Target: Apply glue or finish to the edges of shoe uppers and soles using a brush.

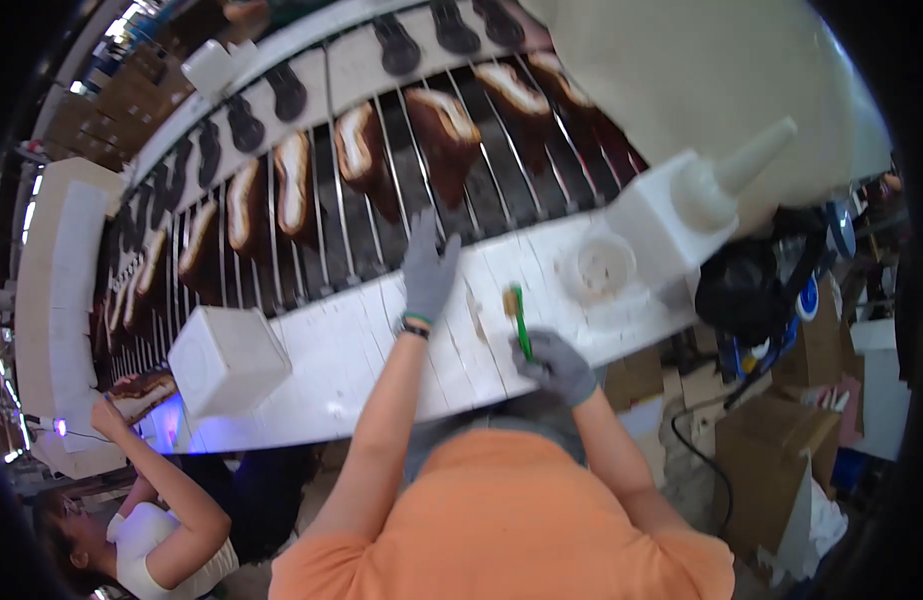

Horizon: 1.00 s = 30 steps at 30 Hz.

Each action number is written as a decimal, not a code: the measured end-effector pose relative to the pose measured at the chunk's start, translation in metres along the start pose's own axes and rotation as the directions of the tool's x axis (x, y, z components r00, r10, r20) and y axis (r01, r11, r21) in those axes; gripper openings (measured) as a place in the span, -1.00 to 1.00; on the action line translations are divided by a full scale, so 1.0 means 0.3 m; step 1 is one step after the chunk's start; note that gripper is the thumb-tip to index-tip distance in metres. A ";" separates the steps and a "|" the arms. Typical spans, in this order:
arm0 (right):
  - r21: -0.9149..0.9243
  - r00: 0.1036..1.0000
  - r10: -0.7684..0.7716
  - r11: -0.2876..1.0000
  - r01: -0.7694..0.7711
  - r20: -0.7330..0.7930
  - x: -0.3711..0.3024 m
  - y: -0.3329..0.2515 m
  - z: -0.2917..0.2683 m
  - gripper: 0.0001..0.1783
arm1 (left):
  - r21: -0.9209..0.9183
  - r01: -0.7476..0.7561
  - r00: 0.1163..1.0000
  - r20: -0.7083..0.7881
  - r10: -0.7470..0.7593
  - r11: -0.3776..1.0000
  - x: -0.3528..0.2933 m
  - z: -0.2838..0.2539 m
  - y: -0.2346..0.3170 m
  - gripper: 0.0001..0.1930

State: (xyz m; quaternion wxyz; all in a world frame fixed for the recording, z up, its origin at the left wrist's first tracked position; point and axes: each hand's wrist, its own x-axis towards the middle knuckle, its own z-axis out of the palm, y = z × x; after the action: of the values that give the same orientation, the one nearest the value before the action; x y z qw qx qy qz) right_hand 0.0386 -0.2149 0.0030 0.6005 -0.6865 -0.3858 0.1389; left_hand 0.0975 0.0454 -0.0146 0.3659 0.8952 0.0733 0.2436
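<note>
My left hand (430, 272), in a grey glove, reaches over the white ledge to the near edge of a metal-rod rack. Its fingers are stretched out and nothing is in them. Just beyond the fingertips, a dark brown shoe upper (448, 150) rests between the rods with its pale underside up. More such uppers, like this brown one (357, 150), sit along the rack. My right hand (557, 366), also gloved in grey, is closed around a small green-handled brush (523, 325) above the ledge. Its brown bristles point up and away from me.
A round white cup (600, 268) stands beside a square white bottle with a nozzle (672, 215) on the right. A white box-shaped container (228, 360) sits left on the ledge (332, 350). Dark soles (397, 45) line the far side. A co-worker (162, 510) handles an upper at lower left.
</note>
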 end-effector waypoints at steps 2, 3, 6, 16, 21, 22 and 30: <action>0.893 0.837 0.459 0.176 -0.413 0.297 0.028 0.011 0.022 -0.63 | 0.076 -0.045 0.999 0.019 0.043 0.996 -0.024 -0.028 -0.019 -0.42; 0.897 0.846 0.449 0.181 -0.403 0.289 0.031 0.028 0.032 -0.60 | 0.079 -0.044 0.998 0.039 0.041 0.996 -0.034 -0.035 -0.017 -0.43; 0.901 0.830 0.488 0.177 -0.397 0.269 0.017 0.036 0.040 -0.58 | 0.165 -0.084 0.995 0.073 0.073 0.983 -0.059 -0.013 -0.023 -0.44; 0.216 0.981 0.183 0.957 -0.192 0.058 0.036 -0.037 0.022 -0.56 | 0.205 0.142 0.989 0.004 -0.146 0.968 0.302 0.210 -0.101 0.17; 0.651 0.817 0.554 0.562 -0.510 0.162 0.001 -0.039 0.026 -0.54 | 0.097 0.318 0.927 -0.241 -0.288 0.943 0.329 0.272 -0.171 -0.06; 0.677 0.839 0.522 0.562 -0.475 0.155 -0.020 -0.011 0.029 -0.56 | 0.003 0.356 0.919 -0.184 -0.349 0.934 0.330 0.266 -0.153 -0.09; 0.894 0.838 0.458 0.174 -0.413 0.298 0.003 0.019 0.010 -0.56 | -0.031 0.535 0.844 0.053 -0.533 0.844 0.447 0.198 -0.173 0.04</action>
State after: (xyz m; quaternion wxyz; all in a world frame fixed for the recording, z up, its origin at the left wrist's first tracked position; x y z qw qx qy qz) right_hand 0.0394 -0.2120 -0.0028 0.8236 -0.2921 -0.0088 0.4860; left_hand 0.2457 0.0874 -0.0356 0.4405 0.8361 0.3061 0.1147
